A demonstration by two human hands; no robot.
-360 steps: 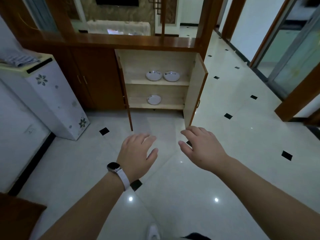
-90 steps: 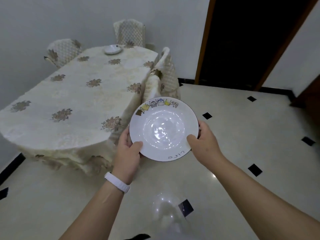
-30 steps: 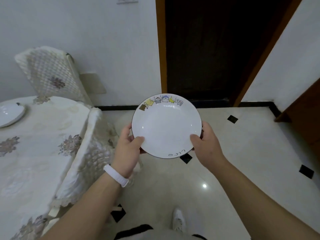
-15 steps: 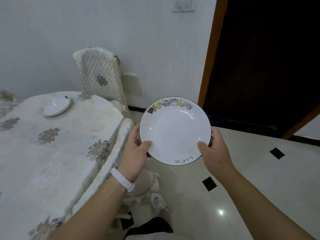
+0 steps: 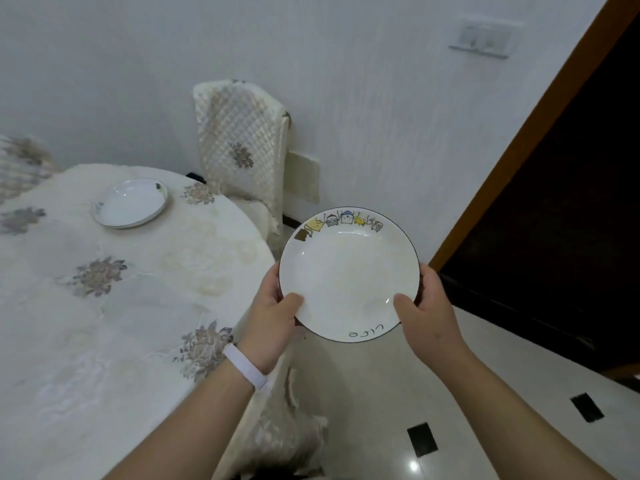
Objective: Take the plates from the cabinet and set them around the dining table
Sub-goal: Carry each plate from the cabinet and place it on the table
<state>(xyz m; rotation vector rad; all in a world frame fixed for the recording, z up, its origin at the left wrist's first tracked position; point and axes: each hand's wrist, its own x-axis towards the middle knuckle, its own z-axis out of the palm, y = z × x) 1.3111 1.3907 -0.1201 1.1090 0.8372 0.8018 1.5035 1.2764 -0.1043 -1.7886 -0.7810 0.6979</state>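
Carry step: decorated plate (image 5: 346, 278) in air past desk (image 5: 104, 306) edge, at its 3 o'clock. Left hand (image 5: 273, 313) grasps rim at 8 o'clock, right hand (image 5: 426, 317) at 4. 1 set plate (image 5: 130, 202) lies on desk at 11 o'clock. Next, likely: shift toward 9 o'clock, lower flat at bare place.

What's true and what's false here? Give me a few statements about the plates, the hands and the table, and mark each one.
1. The left hand and right hand grip the cartoon-rimmed plate at opposite edges. True.
2. The cartoon-rimmed plate rests on the table. False: it is held in the air, just off the table's edge.
3. A second plate lies on the table, near its far side. True.
4. The white wristband is on the right wrist. False: it is on the left wrist.
5. The chair by the wall is bare wood. False: a quilted, flower-patterned cover wraps its back.
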